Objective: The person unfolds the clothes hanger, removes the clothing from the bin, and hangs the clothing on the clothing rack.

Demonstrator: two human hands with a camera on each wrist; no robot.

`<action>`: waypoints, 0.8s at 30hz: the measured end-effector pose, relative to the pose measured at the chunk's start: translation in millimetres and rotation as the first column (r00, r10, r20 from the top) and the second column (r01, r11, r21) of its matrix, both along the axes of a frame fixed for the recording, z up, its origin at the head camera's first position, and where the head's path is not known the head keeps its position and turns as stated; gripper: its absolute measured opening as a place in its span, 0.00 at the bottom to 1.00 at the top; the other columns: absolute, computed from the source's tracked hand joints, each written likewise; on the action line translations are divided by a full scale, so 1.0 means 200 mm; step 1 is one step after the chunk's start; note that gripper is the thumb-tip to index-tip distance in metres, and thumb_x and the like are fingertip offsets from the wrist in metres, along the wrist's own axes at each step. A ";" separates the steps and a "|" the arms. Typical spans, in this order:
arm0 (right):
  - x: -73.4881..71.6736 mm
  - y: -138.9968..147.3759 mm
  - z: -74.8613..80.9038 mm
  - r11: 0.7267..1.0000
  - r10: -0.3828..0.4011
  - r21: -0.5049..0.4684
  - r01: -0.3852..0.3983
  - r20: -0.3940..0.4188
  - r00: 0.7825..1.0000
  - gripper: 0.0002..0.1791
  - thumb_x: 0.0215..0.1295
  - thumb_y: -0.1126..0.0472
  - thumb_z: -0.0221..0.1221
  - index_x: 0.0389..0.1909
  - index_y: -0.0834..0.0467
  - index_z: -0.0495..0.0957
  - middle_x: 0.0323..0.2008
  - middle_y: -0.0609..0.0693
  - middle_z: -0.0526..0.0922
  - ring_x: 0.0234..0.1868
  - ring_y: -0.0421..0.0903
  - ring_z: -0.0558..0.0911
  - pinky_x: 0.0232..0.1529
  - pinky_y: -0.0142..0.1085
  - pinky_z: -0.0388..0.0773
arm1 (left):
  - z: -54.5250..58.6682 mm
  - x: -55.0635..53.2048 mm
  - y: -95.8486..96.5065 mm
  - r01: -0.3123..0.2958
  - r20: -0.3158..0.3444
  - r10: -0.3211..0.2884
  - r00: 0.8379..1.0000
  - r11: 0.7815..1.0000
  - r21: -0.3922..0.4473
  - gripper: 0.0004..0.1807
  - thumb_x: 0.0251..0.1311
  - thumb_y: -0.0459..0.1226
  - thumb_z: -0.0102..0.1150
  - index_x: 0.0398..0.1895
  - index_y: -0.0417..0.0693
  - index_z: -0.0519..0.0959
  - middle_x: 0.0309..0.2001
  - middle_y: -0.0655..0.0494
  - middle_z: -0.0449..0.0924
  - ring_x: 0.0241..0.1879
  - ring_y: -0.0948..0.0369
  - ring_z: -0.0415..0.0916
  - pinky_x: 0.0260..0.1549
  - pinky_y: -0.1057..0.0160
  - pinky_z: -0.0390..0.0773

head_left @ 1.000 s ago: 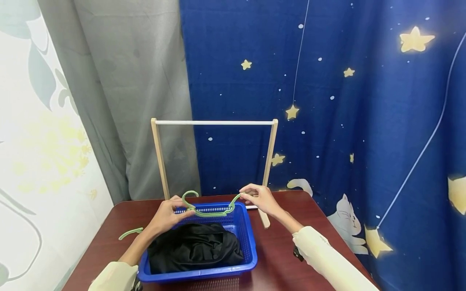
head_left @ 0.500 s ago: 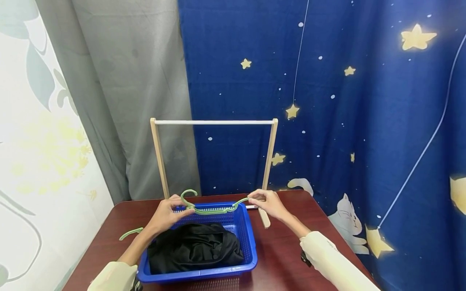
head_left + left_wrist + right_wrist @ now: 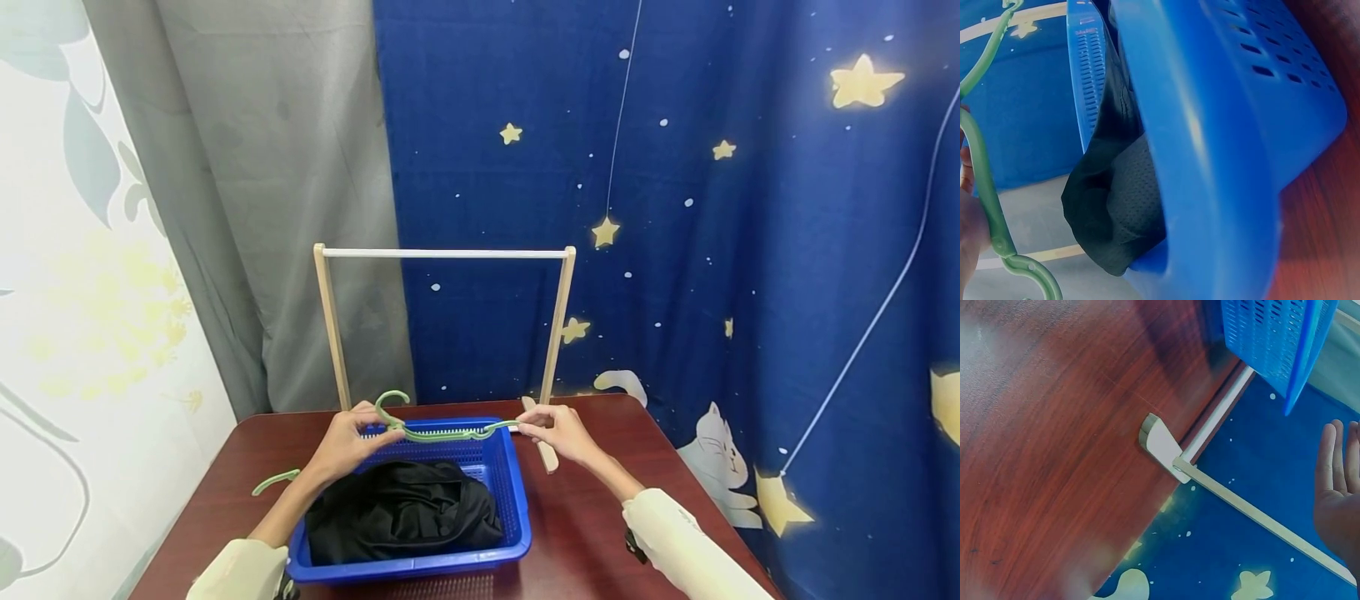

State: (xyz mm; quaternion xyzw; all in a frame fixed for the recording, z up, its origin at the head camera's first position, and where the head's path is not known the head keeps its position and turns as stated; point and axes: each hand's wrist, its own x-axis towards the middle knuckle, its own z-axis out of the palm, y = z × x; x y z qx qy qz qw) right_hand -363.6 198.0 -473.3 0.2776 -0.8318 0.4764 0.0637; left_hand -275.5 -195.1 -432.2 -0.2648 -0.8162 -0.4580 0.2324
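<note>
A green foldable clothes hanger (image 3: 442, 435) is held level above the far part of a blue basket (image 3: 405, 568). My left hand (image 3: 343, 443) pinches it between thumb and fingers by the base of its hook. At the other end, my right hand (image 3: 561, 432) pinches the tip of the hanger's right arm. The left wrist view shows the hanger's jointed green bar (image 3: 986, 175) along its left side. Black cloth (image 3: 401, 510) lies bunched in the basket. Another green piece (image 3: 276, 481) shows left of my left forearm; whether it belongs to the same hanger, I cannot tell.
Behind the basket stands a wooden rack (image 3: 558, 333) with a white top bar (image 3: 442, 253). Everything rests on a dark red wooden table (image 3: 600, 533). Grey and blue star-patterned curtains (image 3: 510, 200) hang behind it.
My right hand has moved right and slightly down. The hanger's right arm has swung from angled upward to nearly level. My left hand has stayed almost in place.
</note>
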 end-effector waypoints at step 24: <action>0.02 -0.03 -0.08 0.999 -0.026 0.034 0.024 0.057 0.998 0.08 0.64 0.62 0.72 0.42 0.59 0.90 0.36 0.52 0.91 0.30 0.40 0.89 0.35 0.42 0.87 | -0.03 -0.01 -0.04 -0.014 0.013 0.014 1.000 1.000 0.004 0.04 0.58 0.31 0.76 0.36 0.45 0.91 0.33 0.56 0.82 0.32 0.55 0.73 0.30 0.62 0.72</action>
